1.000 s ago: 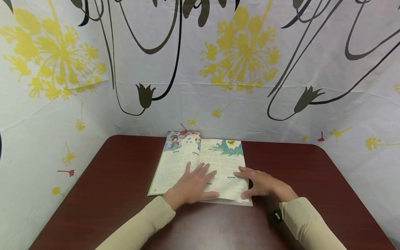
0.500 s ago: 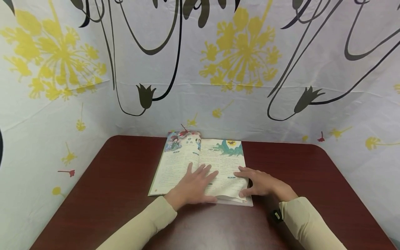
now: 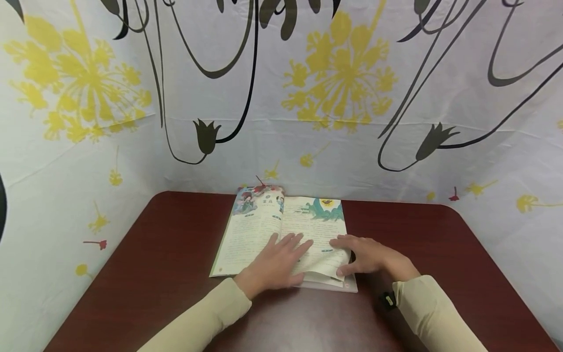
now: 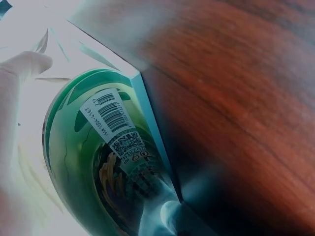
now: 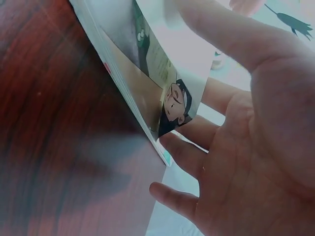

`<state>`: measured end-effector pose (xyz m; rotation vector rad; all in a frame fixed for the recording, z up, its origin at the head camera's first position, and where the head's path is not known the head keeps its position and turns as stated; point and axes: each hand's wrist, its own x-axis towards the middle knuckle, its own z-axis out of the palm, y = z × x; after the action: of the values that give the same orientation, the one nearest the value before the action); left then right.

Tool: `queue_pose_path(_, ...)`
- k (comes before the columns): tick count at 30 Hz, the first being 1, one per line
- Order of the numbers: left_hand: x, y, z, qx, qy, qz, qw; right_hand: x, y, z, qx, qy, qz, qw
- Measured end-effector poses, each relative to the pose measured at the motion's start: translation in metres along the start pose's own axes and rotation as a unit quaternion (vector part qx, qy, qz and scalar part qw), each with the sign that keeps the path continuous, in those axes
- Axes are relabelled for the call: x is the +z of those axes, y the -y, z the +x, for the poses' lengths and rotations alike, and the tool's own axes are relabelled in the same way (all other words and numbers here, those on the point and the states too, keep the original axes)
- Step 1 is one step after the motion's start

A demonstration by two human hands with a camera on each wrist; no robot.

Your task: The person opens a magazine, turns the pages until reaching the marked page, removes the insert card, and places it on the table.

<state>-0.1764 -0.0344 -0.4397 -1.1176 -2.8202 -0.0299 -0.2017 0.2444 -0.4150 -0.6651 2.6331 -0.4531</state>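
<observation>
An open book (image 3: 246, 244) lies on the table, with printed text and coloured drawings at its top corners. My left hand (image 3: 274, 266) rests across the lower part of the right page (image 3: 312, 222), fingers spread and nearly straight. At that page's lower right corner, my right hand (image 3: 374, 256) holds the sheet between thumb and fingers. The sheet's bottom edge bulges up off the pages below. In the right wrist view, a cartoon face (image 5: 174, 103) shows near the lifted corner. The left wrist view has a curved green surface with a barcode label (image 4: 113, 115) beside my thumb.
The dark red wooden table (image 3: 167, 244) carries the book near its back edge. Behind and at both sides hangs a white cloth (image 3: 264, 98) with yellow and dark flower prints. A black band (image 3: 388, 300) is at the right wrist.
My left hand has slid slightly to the right and toward me. The bottom edge of the right page bulges higher. My right hand stays nearly in place.
</observation>
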Motion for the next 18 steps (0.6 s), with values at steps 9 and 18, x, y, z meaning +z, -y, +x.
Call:
queue_pose_path(9, -0.001, 0.001, -0.001, 0.011, -0.025, 0.004, 0.9996, -0.005, -0.003, -0.005, -0.008, -0.007, 0.006, 1.0)
queue_pose_path(18, -0.001, 0.005, 0.0, 0.033, -0.111, 0.028, 0.9928, -0.01, -0.022, -0.012, 0.018, -0.041, 0.025, 0.999)
